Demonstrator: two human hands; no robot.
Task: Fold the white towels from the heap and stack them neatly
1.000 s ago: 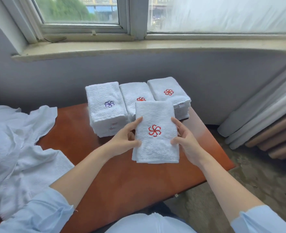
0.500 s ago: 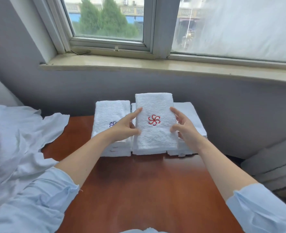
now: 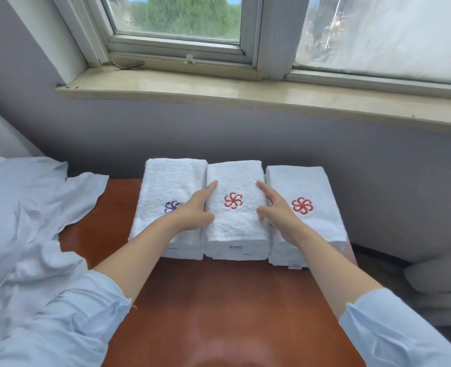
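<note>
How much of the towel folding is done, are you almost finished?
Not quite. Done: three stacks of folded towels, the left stack, middle stack and right stack, sit on the table. In hand: the left hand and right hand touch the sides of the middle stack's top towel, apparently squaring it. Left: the heap of unfolded towels at the table's left.

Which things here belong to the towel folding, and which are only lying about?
Job:
middle towel, touched at its sides by the left hand and the right hand
left stack
right stack
heap
table

Lying about:
windowsill
rolls on the floor
</note>
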